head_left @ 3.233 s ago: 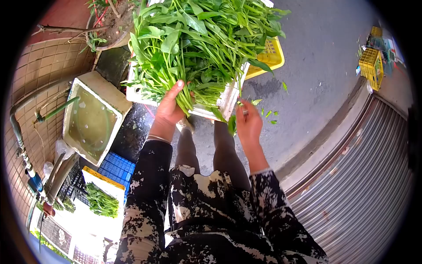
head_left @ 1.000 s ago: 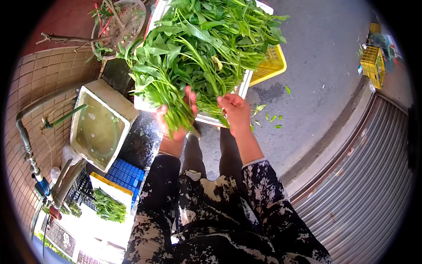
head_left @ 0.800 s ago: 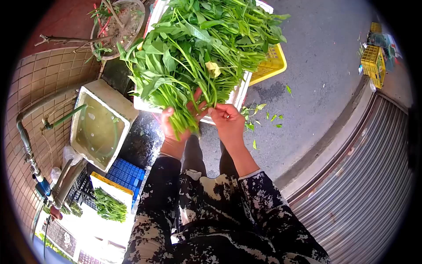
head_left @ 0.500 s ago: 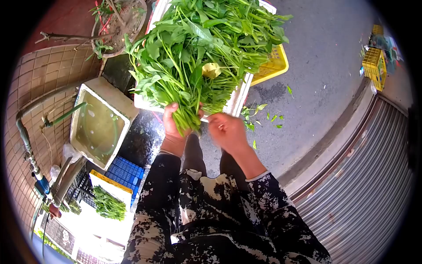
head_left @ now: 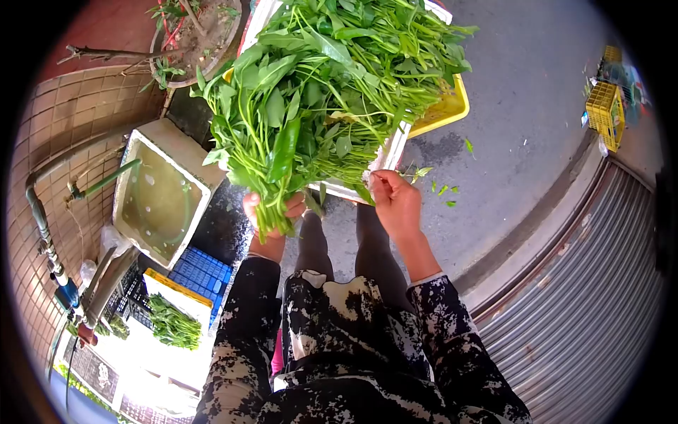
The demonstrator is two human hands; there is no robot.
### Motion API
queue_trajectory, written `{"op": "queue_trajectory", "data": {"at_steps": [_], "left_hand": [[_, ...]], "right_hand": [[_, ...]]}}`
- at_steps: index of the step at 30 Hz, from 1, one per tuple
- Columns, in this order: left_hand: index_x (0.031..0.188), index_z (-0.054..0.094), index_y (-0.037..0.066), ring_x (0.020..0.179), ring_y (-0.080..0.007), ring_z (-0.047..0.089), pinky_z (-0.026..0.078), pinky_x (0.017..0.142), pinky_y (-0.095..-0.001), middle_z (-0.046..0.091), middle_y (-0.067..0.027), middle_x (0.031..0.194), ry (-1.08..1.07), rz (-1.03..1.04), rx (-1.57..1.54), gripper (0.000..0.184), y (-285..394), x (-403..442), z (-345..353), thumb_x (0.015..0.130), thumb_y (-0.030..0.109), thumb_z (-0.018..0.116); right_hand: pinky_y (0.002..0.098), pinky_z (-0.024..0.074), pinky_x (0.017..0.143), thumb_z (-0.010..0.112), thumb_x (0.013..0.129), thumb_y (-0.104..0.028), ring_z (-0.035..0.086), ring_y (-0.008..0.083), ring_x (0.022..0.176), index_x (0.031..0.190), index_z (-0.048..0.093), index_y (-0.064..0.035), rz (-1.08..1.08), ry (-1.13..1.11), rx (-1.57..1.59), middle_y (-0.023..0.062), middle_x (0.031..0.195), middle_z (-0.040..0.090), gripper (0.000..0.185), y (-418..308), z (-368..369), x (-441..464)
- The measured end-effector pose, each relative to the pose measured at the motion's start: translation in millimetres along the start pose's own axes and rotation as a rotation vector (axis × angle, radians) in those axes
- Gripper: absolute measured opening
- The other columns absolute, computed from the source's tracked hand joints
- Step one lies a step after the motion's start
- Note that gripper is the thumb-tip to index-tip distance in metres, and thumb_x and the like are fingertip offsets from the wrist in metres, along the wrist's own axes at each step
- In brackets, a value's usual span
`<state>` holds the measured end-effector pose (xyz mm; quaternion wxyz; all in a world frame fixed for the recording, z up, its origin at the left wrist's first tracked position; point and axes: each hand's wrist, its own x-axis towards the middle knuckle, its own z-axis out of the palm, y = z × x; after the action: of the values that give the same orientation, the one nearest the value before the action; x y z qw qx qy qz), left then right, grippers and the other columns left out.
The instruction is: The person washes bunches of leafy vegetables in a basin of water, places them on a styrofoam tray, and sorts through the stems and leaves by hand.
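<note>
My left hand [head_left: 272, 208] is wrapped round the stems of a bunch of water spinach [head_left: 272, 148], whose cut ends point down toward me and leaves fan out forward. To the right of it, my right hand [head_left: 397, 208] has thumb and fingers pinched together by the near edge of a white foam box [head_left: 395, 152]. A small green leaf [head_left: 363, 193] shows beside those fingertips; whether they grip it I cannot tell. A large heap of water spinach [head_left: 353, 78] fills the box and spills over its rim.
A yellow crate [head_left: 452, 113] sits under the foam box. At left are a water-filled basin [head_left: 159, 201], a blue crate [head_left: 201, 279] and more greens [head_left: 173, 324]. Torn leaves [head_left: 443, 191] lie on the ground. A ribbed shutter [head_left: 586, 304] stands at right.
My left hand has moved slightly left and down with the bunch. My right hand has swung right, away from the stems. The yellow leaf on the heap is now mostly covered.
</note>
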<state>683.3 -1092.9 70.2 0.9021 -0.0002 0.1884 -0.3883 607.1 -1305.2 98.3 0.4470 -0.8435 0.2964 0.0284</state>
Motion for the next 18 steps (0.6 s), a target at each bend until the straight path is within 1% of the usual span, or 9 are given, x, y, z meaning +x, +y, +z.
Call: {"op": "queue_trajectory", "data": {"at_steps": [3,5,8,9,10,14,16,17,18], "left_hand": [[0.111,0.047,0.003,0.056,-0.0145,0.040,0.034,0.048,-0.0237,0.050,-0.0059,0.086,-0.033,-0.015,0.028,0.055,-1,-3,-2,0.061,0.023,0.059],[0.111,0.047,0.002,0.056,-0.0136,0.044,0.037,0.048,-0.0226,0.053,-0.0069,0.090,-0.071,-0.010,-0.014,0.055,-2,-5,-4,0.061,0.022,0.059],[0.113,0.047,0.002,0.056,-0.0122,0.047,0.040,0.048,-0.0208,0.056,-0.0089,0.099,-0.130,-0.002,-0.039,0.056,-5,-5,-3,0.062,0.022,0.060],[0.113,0.048,0.003,0.054,-0.0108,0.048,0.041,0.048,-0.0199,0.056,-0.0095,0.105,-0.147,-0.005,-0.027,0.056,-3,-4,-4,0.062,0.022,0.061],[0.113,0.048,0.003,0.054,-0.0108,0.048,0.041,0.048,-0.0199,0.056,-0.0095,0.105,-0.147,-0.007,-0.026,0.056,-2,-4,-4,0.062,0.022,0.061],[0.112,0.051,0.004,0.053,-0.0090,0.049,0.043,0.049,-0.0205,0.058,-0.0051,0.103,-0.190,0.035,-0.103,0.053,4,-8,2,0.063,0.021,0.064],[0.102,0.051,0.002,0.049,-0.0076,0.041,0.033,0.038,-0.0172,0.050,-0.0008,0.070,-0.085,0.120,-0.110,0.045,6,-7,9,0.062,0.021,0.061],[0.103,0.051,0.002,0.050,-0.0078,0.041,0.033,0.039,-0.0173,0.050,-0.0007,0.070,-0.086,0.154,-0.092,0.045,8,-7,8,0.063,0.020,0.060],[0.103,0.051,0.002,0.050,-0.0078,0.041,0.033,0.039,-0.0173,0.050,-0.0007,0.070,-0.086,0.154,-0.093,0.045,11,-7,6,0.063,0.020,0.060]], "right_hand": [[0.0309,0.0464,0.051,0.060,0.078,-0.009,0.059,0.0245,0.056,0.090,0.060,-0.0061,-0.191,0.114,0.269,0.0104,0.077,0.062,0.012,-45,14,15],[0.0246,0.0456,0.052,0.062,0.077,-0.008,0.058,0.0163,0.059,0.092,0.062,-0.0078,-0.328,0.171,0.151,0.0081,0.077,0.061,0.015,-63,28,39],[0.0315,0.0451,0.051,0.064,0.071,-0.006,0.055,0.0241,0.060,0.085,0.061,-0.0089,-0.316,0.202,-0.194,0.0078,0.076,0.053,0.014,-84,50,70],[0.0314,0.0454,0.052,0.064,0.071,-0.007,0.056,0.0242,0.062,0.084,0.062,-0.0086,-0.299,0.170,-0.216,0.0076,0.076,0.053,0.013,-81,54,78],[0.0313,0.0457,0.053,0.064,0.071,-0.007,0.056,0.0242,0.064,0.083,0.062,-0.0083,-0.283,0.137,-0.237,0.0074,0.077,0.052,0.011,-78,57,82],[0.0316,0.0456,0.054,0.066,0.071,-0.008,0.056,0.0239,0.063,0.081,0.062,-0.0070,-0.441,0.204,-0.017,0.0073,0.078,0.054,0.010,-57,41,68],[0.0327,0.0479,0.062,0.067,0.070,-0.008,0.058,0.0258,0.068,0.081,0.060,-0.0041,-0.474,0.250,0.089,0.0111,0.084,0.058,0.014,-39,34,55],[0.0327,0.0479,0.062,0.067,0.070,-0.008,0.058,0.0258,0.068,0.081,0.060,-0.0041,-0.475,0.248,0.085,0.0111,0.084,0.058,0.014,-31,31,49],[0.0306,0.0479,0.063,0.066,0.071,-0.007,0.059,0.0244,0.068,0.080,0.059,-0.0023,-0.362,0.192,0.121,0.0121,0.087,0.059,0.012,-25,29,45]]}}
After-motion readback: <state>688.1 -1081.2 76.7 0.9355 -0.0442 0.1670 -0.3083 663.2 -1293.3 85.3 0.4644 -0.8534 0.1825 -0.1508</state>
